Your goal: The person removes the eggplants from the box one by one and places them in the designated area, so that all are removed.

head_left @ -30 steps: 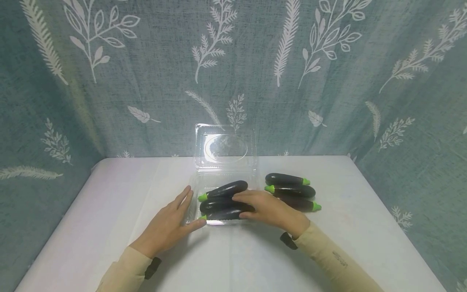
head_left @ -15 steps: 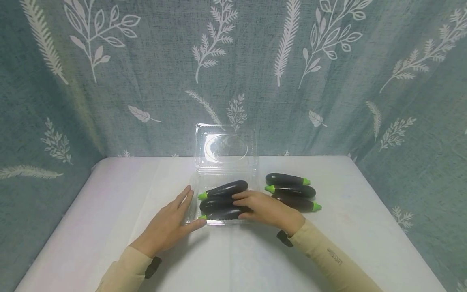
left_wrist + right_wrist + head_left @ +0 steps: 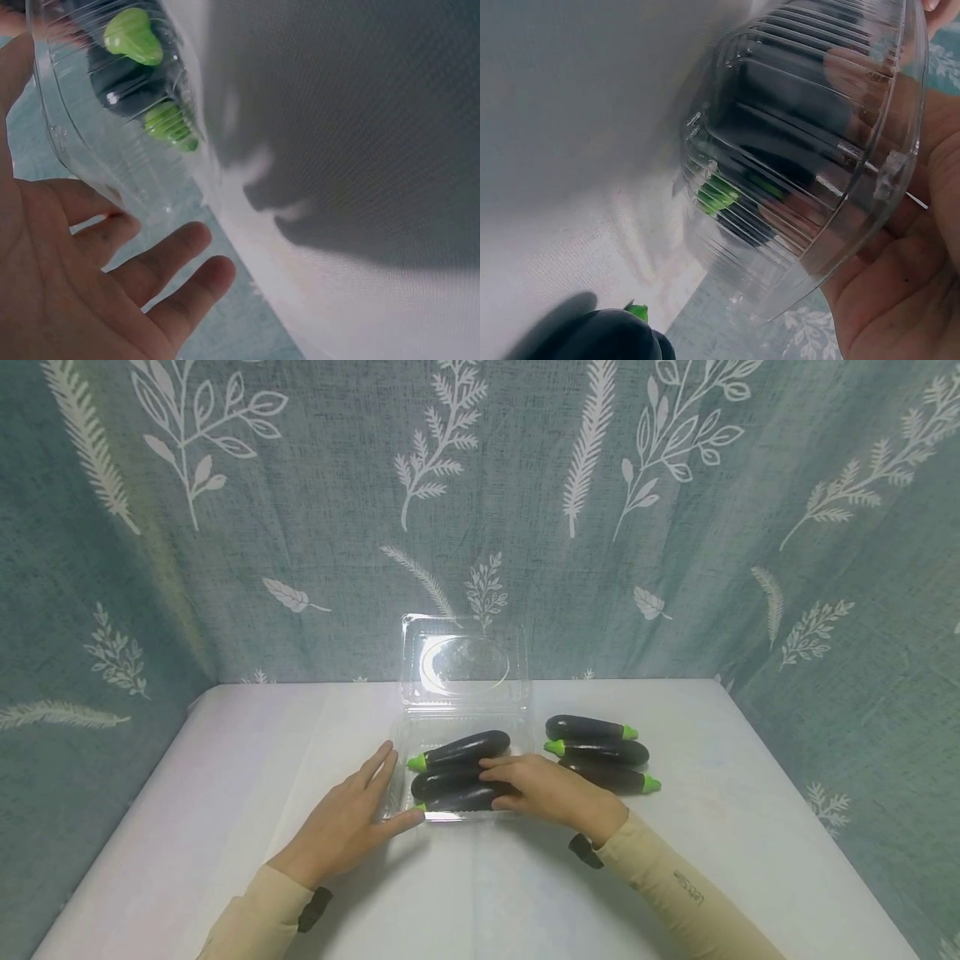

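Observation:
A hinged clear plastic clamshell box [image 3: 459,817] lies open with its lid [image 3: 517,689] raised at the back. Inside are three dark eggplants with green stems: a slanted back eggplant [image 3: 468,747], a middle eggplant [image 3: 442,782] and a front eggplant [image 3: 459,798]. My right hand [image 3: 558,789] reaches over the box's right side, its thumb and fingers around the front eggplant's right end, which they partly hide. With fingers extended, my left hand [image 3: 341,818] rests along the left wall, thumb at the front corner. Green stems [image 3: 133,36] show through the wall in the left wrist view.
Right of the box, three more eggplants lie in a loose stack of rows: a far one [image 3: 585,727], a middle one [image 3: 607,752] and a near one [image 3: 603,775] partly behind my right hand. A white-covered table [image 3: 247,760] meets a leaf-patterned curtain [image 3: 337,527].
My right hand and forearm have shifted slightly left, and the front eggplant has moved a little with them. The left hand has stayed in place.

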Available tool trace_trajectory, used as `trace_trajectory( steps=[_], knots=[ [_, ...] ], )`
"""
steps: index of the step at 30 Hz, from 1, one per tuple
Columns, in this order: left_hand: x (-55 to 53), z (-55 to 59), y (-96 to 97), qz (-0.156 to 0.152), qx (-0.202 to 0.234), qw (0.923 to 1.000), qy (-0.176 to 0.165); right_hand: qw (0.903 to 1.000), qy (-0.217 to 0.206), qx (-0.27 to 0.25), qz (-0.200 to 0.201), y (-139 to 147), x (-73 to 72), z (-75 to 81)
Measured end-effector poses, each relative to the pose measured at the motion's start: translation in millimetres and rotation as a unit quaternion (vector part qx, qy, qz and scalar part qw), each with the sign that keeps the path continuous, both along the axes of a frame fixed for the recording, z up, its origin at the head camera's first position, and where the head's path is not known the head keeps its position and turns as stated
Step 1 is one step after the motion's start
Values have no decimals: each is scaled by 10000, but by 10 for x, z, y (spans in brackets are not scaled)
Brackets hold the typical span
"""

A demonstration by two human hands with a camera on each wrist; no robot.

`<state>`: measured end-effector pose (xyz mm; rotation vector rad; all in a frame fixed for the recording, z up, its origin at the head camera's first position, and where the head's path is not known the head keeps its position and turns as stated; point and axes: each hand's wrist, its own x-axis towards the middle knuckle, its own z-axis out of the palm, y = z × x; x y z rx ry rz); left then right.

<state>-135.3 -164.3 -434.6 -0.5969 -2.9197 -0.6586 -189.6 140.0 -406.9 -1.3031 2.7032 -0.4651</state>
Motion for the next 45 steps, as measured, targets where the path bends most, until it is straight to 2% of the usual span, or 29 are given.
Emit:
trace_trajectory(
  steps=[13, 22, 29, 36, 42, 45],
  knots=[
    [6, 9, 0, -37, -19, 10000, 10, 9994, 111, -178, -283, 52, 26, 79],
    [8, 14, 5, 13, -5, 10000, -13, 9967, 621, -479, -192, 104, 42, 154],
    [9, 11, -4, 4, -18, 10000, 7, 9882, 1201, -953, -10, 190, 53, 224],
    [10, 9, 0, -9, -7, 10000, -19, 9806, 1416, -1350, -58, 324, 92, 328],
    [11, 19, 5, -37, -6, 10000, -28, 9631, 1966, -1836, -11, 478, 123, 377],
    [13, 27, 8, -42, -14, 10000, -29, 9557, 2112, -2048, -33, 559, 145, 407]
  ],
)
